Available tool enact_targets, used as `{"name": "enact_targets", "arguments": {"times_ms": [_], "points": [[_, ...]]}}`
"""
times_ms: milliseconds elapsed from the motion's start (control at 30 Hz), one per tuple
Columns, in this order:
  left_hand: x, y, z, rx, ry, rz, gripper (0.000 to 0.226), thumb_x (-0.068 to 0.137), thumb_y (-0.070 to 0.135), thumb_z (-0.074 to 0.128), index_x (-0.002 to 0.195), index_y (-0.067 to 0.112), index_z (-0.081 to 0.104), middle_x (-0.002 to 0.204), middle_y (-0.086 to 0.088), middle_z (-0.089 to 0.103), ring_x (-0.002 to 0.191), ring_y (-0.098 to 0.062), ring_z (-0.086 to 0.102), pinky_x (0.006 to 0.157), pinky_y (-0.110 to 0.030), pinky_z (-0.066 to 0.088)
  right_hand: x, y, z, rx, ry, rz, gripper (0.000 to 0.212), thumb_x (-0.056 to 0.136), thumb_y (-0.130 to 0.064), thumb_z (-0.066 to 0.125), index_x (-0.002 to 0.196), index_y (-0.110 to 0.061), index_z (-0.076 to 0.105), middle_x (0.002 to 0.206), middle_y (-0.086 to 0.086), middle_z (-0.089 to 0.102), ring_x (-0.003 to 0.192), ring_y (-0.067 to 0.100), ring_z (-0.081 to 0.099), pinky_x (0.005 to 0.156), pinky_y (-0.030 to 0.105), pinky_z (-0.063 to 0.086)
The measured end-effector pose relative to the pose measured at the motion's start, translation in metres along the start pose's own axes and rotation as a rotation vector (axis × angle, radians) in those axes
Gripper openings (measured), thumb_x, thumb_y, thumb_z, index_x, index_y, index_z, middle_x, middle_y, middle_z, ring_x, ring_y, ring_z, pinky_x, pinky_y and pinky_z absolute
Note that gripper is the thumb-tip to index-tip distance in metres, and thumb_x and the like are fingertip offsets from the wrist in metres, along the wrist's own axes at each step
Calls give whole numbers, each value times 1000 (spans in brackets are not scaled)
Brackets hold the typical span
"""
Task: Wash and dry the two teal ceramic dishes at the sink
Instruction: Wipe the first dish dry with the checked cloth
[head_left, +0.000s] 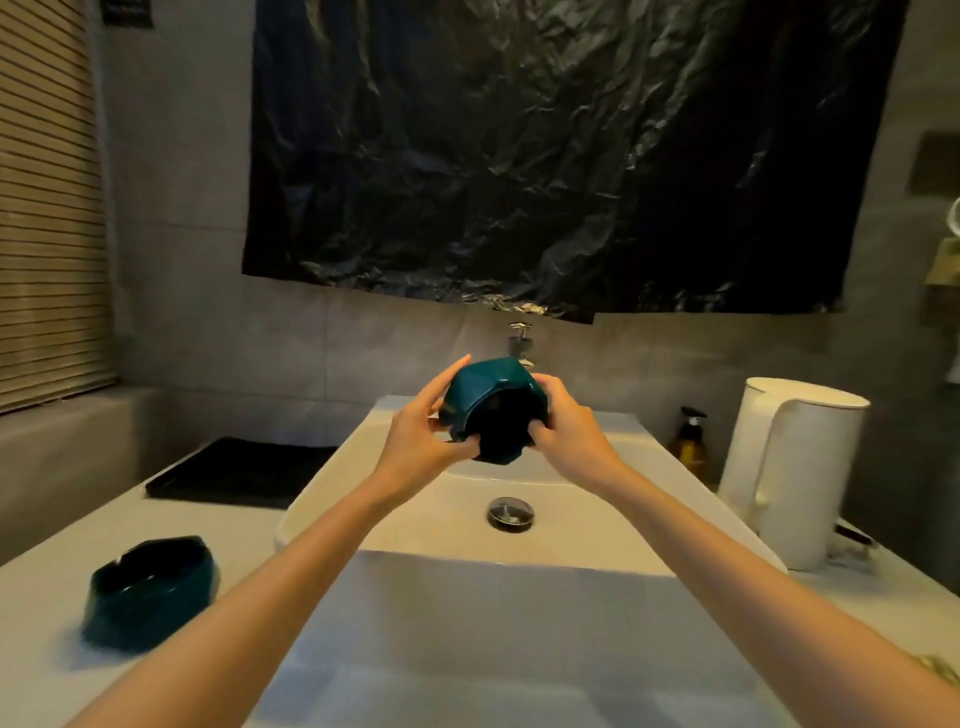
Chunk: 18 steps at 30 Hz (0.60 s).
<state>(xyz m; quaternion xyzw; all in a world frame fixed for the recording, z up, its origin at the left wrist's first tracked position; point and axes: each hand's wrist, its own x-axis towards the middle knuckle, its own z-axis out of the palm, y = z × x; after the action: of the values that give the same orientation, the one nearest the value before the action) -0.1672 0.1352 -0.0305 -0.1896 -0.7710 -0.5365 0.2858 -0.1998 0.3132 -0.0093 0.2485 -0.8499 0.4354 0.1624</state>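
"Two dishes to wash, so where is each one?"

"Start close. The near dish sits upright on the counter at your 8 o'clock, and neither hand touches it. The raised dish is straight ahead at 12 o'clock, above the sink and beyond the drain, tipped so its dark opening faces you."

"And my hands?"

"Both hold the raised dish. Your left hand grips its left side, thumb at the lower rim and fingers laid up the outer wall. Your right hand curls round the right rim, fingertips tucked into the opening."

"How do I do this step well?"

"I judge you are on the first dish, rubbing or rinsing it. I cannot make out a stream from the tap just behind the dish at 12 o'clock, so check the water first. Wet glazed ceramic will likely be slippery, so let one hand carry the weight while the other turns the dish. Work low over the sink, so that a slip means a short fall. Go over the faceted outer wall and the underside as well as the inside. I see no cloth for drying, but the black tray at 10 o'clock may serve for draining. Mind the white kettle and the pump bottle at 3 o'clock when your right elbow swings out."
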Motion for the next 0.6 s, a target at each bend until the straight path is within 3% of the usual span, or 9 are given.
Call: {"name": "enact_targets", "arguments": {"times_ms": [100,200,400,500,600], "points": [[4,3,15,115,35,155,90,69,4,80,140,38,36,122,14,53,104,-11,58,83,-16,52,-4,13,-12,67,46,-88,52,93,1,47,138,-21,34,119,-2,57,111,17,56,95,38,51],[8,8,22,324,41,344,93,68,7,81,142,33,32,126,8,53,111,-5,51,92,-9,43,-9,22,-18,151,117,-146,50,95,0,50,133,-28,33,116,-8,56,110,13,57,92,30,51],[13,10,26,531,55,535,95,66,7,82,143,27,29,119,-9,60,105,-8,52,88,-17,45,-16,25,-18,152,229,-195,59,93,2,51,130,-37,26,113,-11,51,100,-3,56,80,8,48],[14,8,29,501,41,504,93,67,8,81,143,26,31,120,-9,60,106,-9,53,88,-19,47,-17,27,-18,143,210,-169,57,94,0,50,134,-33,26,117,-9,51,104,4,55,85,12,48],[14,6,33,391,16,378,90,69,8,80,143,26,34,127,-4,57,113,-14,54,91,-20,48,-14,30,-22,159,114,-102,52,97,-2,47,138,-27,27,123,-5,51,115,13,52,96,28,49]]}}
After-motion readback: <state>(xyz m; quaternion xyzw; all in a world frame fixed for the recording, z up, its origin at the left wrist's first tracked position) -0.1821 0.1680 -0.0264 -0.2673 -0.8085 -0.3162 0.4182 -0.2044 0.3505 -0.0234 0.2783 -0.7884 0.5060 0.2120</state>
